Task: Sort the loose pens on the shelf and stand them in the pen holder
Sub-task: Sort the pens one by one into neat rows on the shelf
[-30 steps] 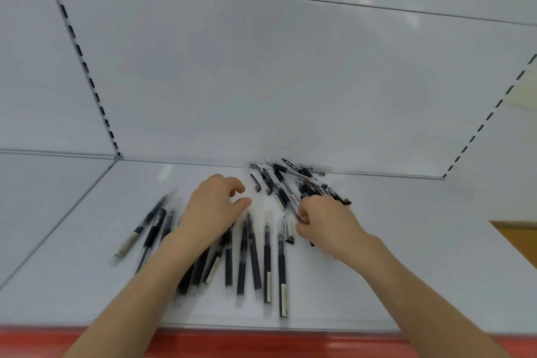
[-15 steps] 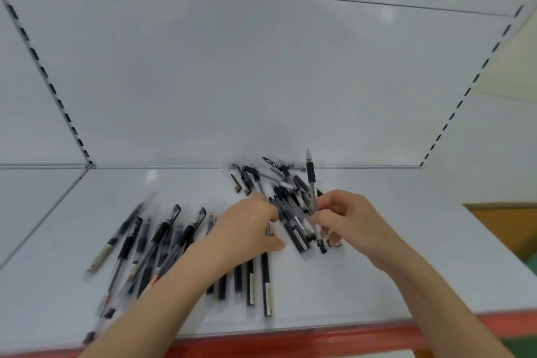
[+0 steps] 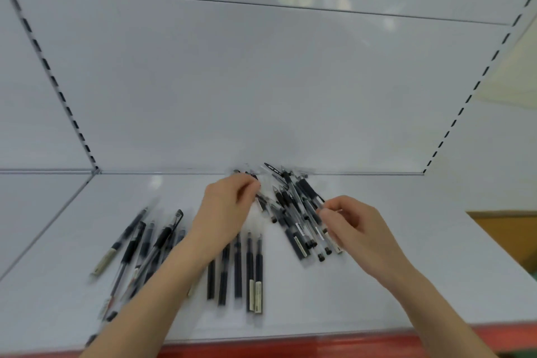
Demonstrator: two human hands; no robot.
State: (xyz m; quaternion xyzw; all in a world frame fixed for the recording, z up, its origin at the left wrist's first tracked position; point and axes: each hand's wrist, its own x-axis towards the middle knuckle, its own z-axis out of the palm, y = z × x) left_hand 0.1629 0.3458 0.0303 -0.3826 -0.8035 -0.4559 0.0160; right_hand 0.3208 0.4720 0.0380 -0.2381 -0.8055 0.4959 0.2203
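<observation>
Several black pens lie on the white shelf (image 3: 406,256). A tangled pile of pens (image 3: 293,206) sits at the back centre against the rear panel. A row of pens (image 3: 247,273) lies side by side nearer the front, and a looser group of pens (image 3: 139,247) lies to the left. My left hand (image 3: 223,212) reaches over the row, its fingertips pinched on a pen at the pile's left edge. My right hand (image 3: 354,227) pinches a pen on the pile's right side. No pen holder is in view.
The shelf has a red front edge (image 3: 319,343) and white back and side panels with slotted uprights (image 3: 476,87). A yellow-brown surface (image 3: 508,229) shows beyond the shelf's right end.
The pen that my right hand held upright now lies low in the pile. My left hand has moved back from the row to the pile's left edge. The view has shifted a little.
</observation>
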